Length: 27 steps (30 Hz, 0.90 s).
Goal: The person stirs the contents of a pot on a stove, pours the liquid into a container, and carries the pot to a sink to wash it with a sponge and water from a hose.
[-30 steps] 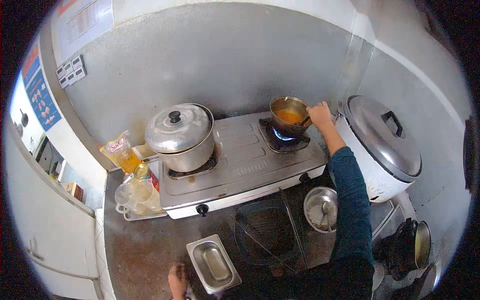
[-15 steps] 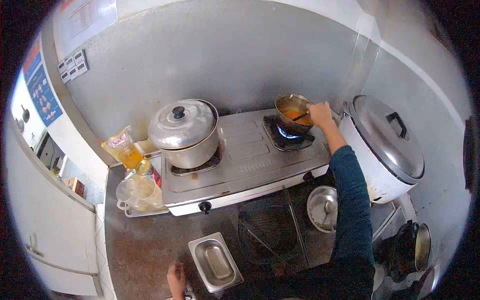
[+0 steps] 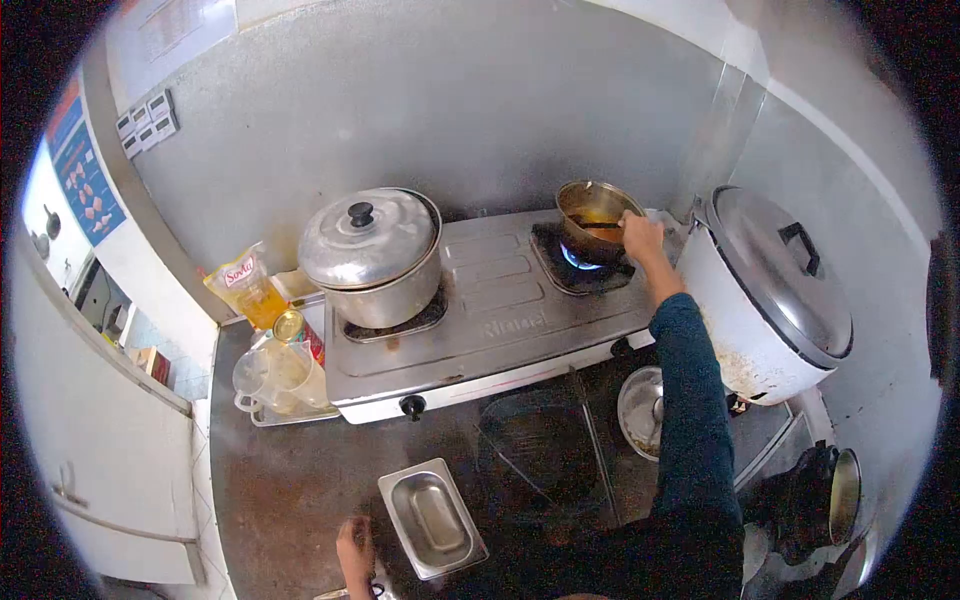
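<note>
My right hand point(image 3: 641, 237) is closed round a dark utensil point(image 3: 598, 224) that reaches into a small metal pot point(image 3: 574, 200) with orange-brown contents. Blue flame point(image 3: 578, 258) burns under this pot, on the right burner. My left hand point(image 3: 354, 549) is low in the view, left of an empty rectangular metal pan point(image 3: 432, 518); its fingers are curled, and whether they grip anything cannot be made out. Metal objects lie just below it, partly cut off by the frame's edge.
A large lidded pot point(image 3: 367, 245) stands on the left burner of the stove point(image 3: 480, 340). Left of it are an oil pouch point(image 3: 250, 290), a can and plastic jugs point(image 3: 275, 380). A tall lidded container point(image 3: 770, 300) stands right; a metal bowl point(image 3: 636, 420) lies before the stove.
My right hand has shifted slightly within the small pot's area, and the utensil sits at a flatter angle. The camera view has moved a little. My left hand stays beside the rectangular pan.
</note>
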{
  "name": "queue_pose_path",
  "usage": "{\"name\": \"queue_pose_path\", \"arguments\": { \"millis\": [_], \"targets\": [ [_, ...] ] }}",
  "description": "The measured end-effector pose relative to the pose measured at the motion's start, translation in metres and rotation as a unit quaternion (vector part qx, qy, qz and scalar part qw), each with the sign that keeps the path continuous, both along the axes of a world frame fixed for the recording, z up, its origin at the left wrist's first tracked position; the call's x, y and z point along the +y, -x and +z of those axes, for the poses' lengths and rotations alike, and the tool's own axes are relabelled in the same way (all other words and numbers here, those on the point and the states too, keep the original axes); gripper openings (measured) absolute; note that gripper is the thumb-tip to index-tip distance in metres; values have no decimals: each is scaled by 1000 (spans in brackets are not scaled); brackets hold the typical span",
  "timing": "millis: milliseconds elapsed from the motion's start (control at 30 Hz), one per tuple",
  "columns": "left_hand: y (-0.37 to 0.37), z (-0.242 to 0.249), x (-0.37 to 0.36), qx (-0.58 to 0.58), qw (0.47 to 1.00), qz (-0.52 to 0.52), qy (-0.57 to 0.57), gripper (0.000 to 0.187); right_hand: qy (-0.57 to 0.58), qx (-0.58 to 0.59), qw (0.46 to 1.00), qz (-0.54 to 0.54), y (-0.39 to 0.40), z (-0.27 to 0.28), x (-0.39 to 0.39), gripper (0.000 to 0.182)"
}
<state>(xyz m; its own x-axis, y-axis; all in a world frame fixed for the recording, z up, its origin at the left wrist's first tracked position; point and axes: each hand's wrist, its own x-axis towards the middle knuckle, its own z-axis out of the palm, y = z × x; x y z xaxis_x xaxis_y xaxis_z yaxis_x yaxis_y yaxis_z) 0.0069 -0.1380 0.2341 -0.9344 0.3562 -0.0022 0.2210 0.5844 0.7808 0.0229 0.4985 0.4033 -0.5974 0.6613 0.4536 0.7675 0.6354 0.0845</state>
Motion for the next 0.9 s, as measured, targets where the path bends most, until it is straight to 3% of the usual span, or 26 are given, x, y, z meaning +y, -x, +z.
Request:
{"name": "queue_pose_path", "arguments": {
  "millis": [100, 267, 367, 467, 567, 667, 800, 900],
  "targets": [
    [1, -7, -7, 99, 994, -27, 28, 10, -24, -84, 995, 42, -3, 28, -9, 15],
    [-3, -8, -1, 73, 997, -27, 25, 9, -173, -212, 959, 68, -13, 53, -6, 16],
    [-5, 2, 9, 43, 999, -22, 15, 10, -211, -211, 954, 31, -14, 38, 7, 14],
    [-1, -3, 9, 49, 998, -24, 15, 10, -148, -172, 974, 0, -13, 15, 7, 12],
    [-1, -4, 5, 73, 997, -23, 14, 11, -65, -49, 996, -26, -8, -7, 1, 11],
    [0, -1, 0, 66, 998, -10, 21, 11, -67, 5, 997, 31, 0, -6, -3, 10],
    [1, -1, -5, 97, 995, -15, 32, 12, -157, -75, 977, 126, 0, 25, -9, 9],
    [-5, 13, 3, 15, 1000, 6, 2, 12, -227, -150, 948, 165, -4, 45, -5, 11]
  ]
}}
